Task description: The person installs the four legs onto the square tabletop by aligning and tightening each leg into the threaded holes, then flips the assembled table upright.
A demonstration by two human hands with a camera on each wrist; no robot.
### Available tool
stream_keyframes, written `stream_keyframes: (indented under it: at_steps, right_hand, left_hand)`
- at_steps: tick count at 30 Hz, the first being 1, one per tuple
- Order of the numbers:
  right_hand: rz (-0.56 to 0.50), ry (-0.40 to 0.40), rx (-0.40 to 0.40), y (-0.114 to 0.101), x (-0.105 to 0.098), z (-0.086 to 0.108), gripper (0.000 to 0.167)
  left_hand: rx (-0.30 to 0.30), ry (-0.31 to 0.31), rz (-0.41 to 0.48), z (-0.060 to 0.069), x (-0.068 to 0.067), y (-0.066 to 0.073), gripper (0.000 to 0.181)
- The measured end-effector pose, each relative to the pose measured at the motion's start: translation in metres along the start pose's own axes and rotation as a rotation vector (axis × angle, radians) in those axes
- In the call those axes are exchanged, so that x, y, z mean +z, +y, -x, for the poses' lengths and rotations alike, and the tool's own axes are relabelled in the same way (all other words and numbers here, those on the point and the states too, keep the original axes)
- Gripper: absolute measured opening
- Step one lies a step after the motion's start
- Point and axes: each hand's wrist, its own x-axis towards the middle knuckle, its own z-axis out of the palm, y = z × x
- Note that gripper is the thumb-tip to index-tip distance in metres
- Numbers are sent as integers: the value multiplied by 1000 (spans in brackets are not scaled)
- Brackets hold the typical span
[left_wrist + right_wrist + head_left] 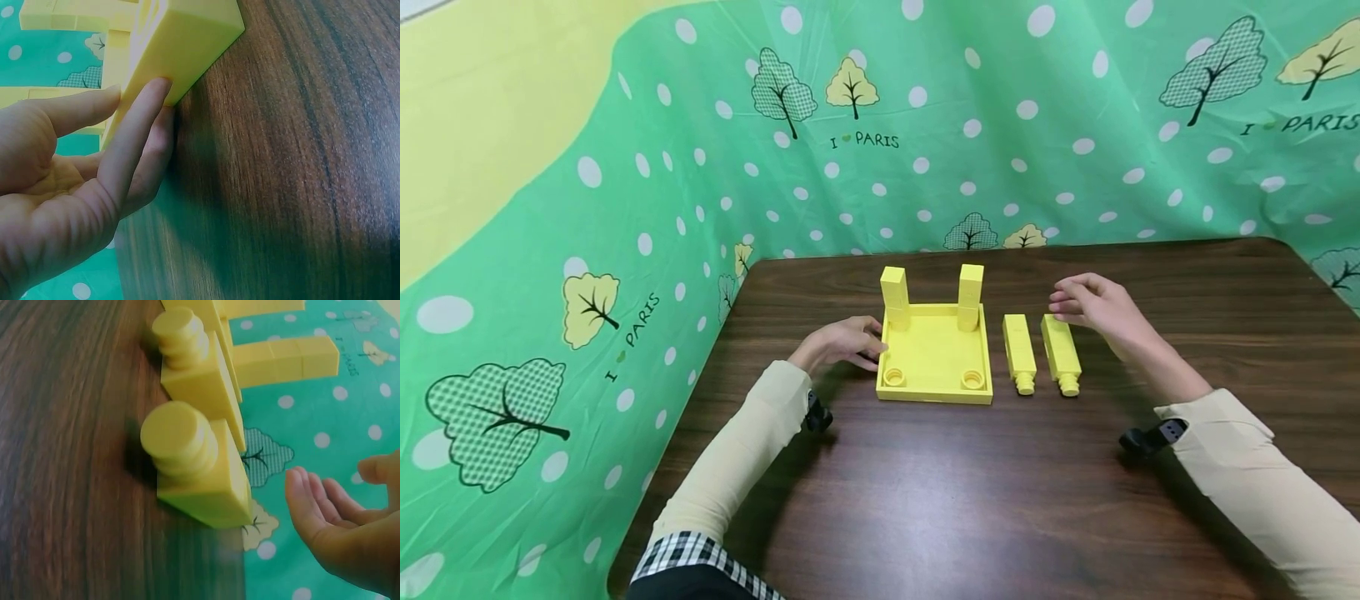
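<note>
A shallow square yellow plastic panel with a raised rim lies on the table. Square yellow legs, a left one and a right one, stand upright at its far corners; round sockets show at the near corners. My left hand touches the panel's left side with extended fingers. Right of the panel lie two loose legs, the inner one and the outer one, their threaded ends towards me. By the outer leg's far end hovers my right hand, fingers loosely bent, apart from the leg in the right wrist view.
The dark wooden table extends in front of the panel and to both sides. A green dotted cloth with printed trees hangs behind the table and along its left. Dark cameras, such as the right one, sit on both wrists.
</note>
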Motion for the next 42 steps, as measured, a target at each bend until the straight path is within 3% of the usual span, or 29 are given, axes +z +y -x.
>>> stream_keyframes:
  at_steps: [7, 15, 23, 31, 42]
  right_hand:
    - [70, -1, 57, 23, -14, -7, 69]
    - [113, 33, 81, 87, -32, -35, 82]
    - [172, -164, 194, 32, -17, 3, 83]
    - [239, -215, 202, 36, -13, 0, 88]
    - [474, -176, 168, 32, -1, 1, 96]
  left_hand:
    - [-1, 4, 8, 0, 1, 1, 42]
    - [-2, 5, 10, 2, 1, 1, 43]
    - [-5, 10, -5, 1, 2, 2, 42]
    - [-7, 16, -9, 2, 1, 2, 44]
    - [-11, 11, -13, 1, 1, 2, 44]
